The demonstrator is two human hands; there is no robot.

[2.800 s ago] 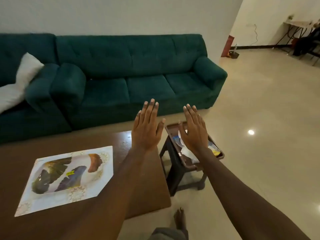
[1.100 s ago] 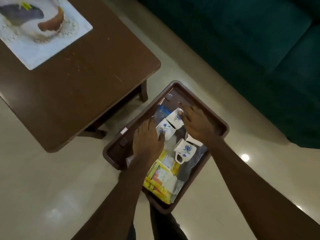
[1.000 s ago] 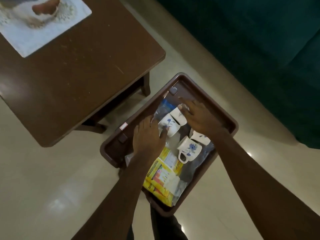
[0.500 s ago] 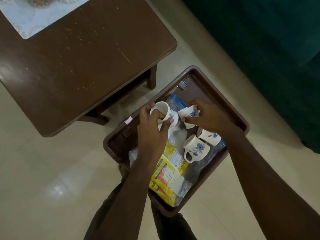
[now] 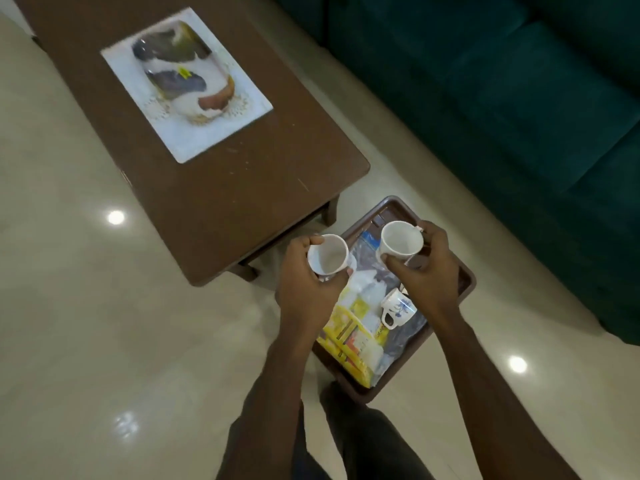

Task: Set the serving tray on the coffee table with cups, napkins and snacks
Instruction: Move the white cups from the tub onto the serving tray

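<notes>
Each grip holds cup point(image 5: 327, 254) above tray point(image 5: 464, 289).

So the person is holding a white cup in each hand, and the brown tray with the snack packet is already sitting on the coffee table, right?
Not quite. The head view shows the brown tray beside the coffee table, off its top, not on it. The rest holds: the left hand and the right hand each hold a white cup, and the yellow snack packet lies in the tray.

Dim indoor light, ceiling lamps glaring as white spots on the glossy floor point(image 5: 86, 306), placemat point(image 5: 185, 81) motion-blurred, edges bowed.
</notes>
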